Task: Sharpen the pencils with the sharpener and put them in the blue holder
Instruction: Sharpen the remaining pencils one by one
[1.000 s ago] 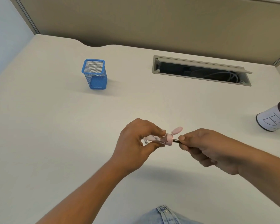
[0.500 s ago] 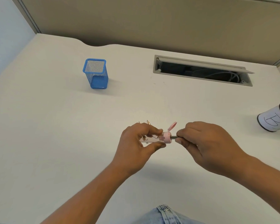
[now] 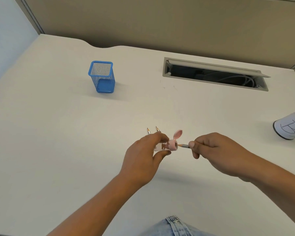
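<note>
My left hand (image 3: 144,155) grips a pink sharpener (image 3: 172,144) with a clear shavings case and its lid flipped up. Two sharpened pencil tips (image 3: 152,130) stick up behind my left fingers; what holds them is hidden. My right hand (image 3: 216,150) pinches a pencil (image 3: 184,146) whose tip sits at the sharpener's mouth. Most of that pencil is hidden in my fist. The blue mesh holder (image 3: 102,76) stands upright with nothing visible inside, far back to the left, well apart from both hands.
A white can marked with a letter (image 3: 290,127) stands at the right edge. An open cable slot (image 3: 215,74) with cords lies at the back of the white desk (image 3: 58,133). A partition wall runs behind. My denim-clad leg (image 3: 174,227) shows at the bottom.
My right hand has drawn back to the right, so more of the pencil's sharpened end shows outside the sharpener. Two pencil tips behind my left hand have come into view.
</note>
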Motion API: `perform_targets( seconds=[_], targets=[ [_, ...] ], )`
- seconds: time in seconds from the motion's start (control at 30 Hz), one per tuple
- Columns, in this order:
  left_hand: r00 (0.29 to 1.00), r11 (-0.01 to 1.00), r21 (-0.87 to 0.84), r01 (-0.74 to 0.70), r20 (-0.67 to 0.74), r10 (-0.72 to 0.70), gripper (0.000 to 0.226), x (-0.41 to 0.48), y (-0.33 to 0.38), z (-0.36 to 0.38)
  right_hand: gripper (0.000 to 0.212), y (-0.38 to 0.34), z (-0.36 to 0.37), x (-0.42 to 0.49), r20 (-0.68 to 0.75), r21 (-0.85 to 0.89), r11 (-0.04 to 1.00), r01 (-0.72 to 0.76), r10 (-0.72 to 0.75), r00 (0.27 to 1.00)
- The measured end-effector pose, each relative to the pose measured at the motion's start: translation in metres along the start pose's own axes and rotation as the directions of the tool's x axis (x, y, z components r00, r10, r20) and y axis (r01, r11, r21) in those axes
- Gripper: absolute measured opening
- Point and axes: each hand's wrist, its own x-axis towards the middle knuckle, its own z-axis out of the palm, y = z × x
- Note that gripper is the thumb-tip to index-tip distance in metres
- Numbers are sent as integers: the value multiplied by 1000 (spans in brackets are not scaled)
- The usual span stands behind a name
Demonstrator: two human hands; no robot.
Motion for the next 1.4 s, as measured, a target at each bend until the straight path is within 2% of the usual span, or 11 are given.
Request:
perform_targets(
  seconds=[0.1, 0.27, 0.5, 0.73, 0.9, 1.13, 1.4],
  targets=[
    [999, 998, -35, 50, 2, -50, 22, -3, -6, 3, 44, 1, -1, -1, -59, 40, 999, 16, -14, 998],
    [980, 968, -177, 178, 126, -157, 27, -10, -16, 13, 43, 5, 3, 6, -181, 140, 990, 34, -8, 983],
    [948, 969, -84, 231, 243, -205, 22, -23, -31, 34, 37, 19, 23, 31, -254, 282, 959, 13, 61, 965],
    [942, 963, -55, 264, 229, -245, 24, -23, -37, 46, 21, 31, 50, 58, -249, 340, 940, -16, 106, 963],
    [958, 957, -104, 270, 133, -255, 29, -22, -41, 42, 14, 41, 60, 78, -337, 296, 955, -8, 113, 935],
    [953, 929, -215, 301, 25, -303, 27, -21, -41, 30, 7, 52, 64, 103, -387, 173, 985, -1, 69, 919],
    [947, 917, -248, 312, 1, -322, 26, -20, -42, 29, 6, 52, 69, 119, -433, 51, 999, -4, 26, 901]
  ],
)
